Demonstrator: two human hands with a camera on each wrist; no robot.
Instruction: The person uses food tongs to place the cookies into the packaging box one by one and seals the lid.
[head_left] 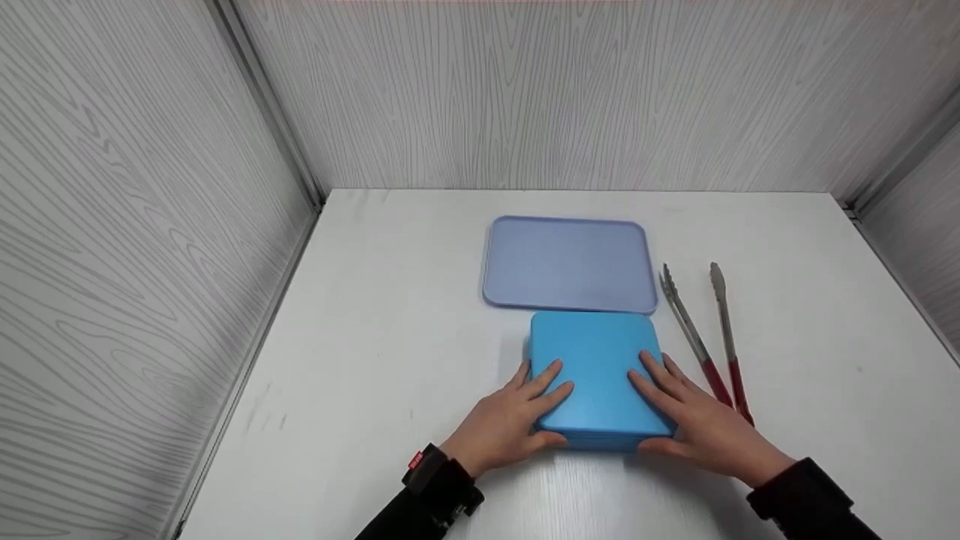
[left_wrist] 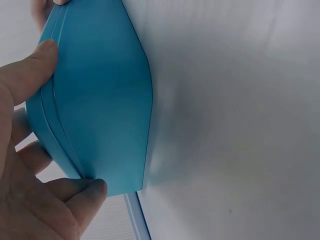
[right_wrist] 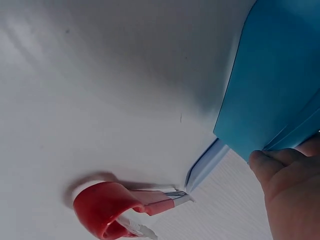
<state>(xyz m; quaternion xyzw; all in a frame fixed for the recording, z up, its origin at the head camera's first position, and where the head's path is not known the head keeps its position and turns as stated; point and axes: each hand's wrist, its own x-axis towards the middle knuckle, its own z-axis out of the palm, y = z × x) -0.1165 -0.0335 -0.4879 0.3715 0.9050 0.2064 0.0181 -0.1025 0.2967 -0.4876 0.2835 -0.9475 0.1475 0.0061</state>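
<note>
A square blue lidded box (head_left: 596, 367) lies on the white table between both hands. From the left, the left hand (head_left: 510, 424) grips it, its thumb at the front edge and some fingers spread over the top. My right hand (head_left: 705, 424) holds the opposite side likewise, thumb low at the front right corner. In the left wrist view, the thumb (left_wrist: 37, 70) and other fingertips lie along the seam under the lid (left_wrist: 47, 100). The right wrist view shows fingertips (right_wrist: 265, 162) at the same seam. The lid is on, so the inside is hidden.
Just behind the box lies a pale blue-violet tray (head_left: 568, 262). Metal tongs (head_left: 726, 322) with red handles lie spread to the right, their handle end close to the right hand. Grey wood-grain panels (head_left: 525, 97) enclose the table at the back and sides.
</note>
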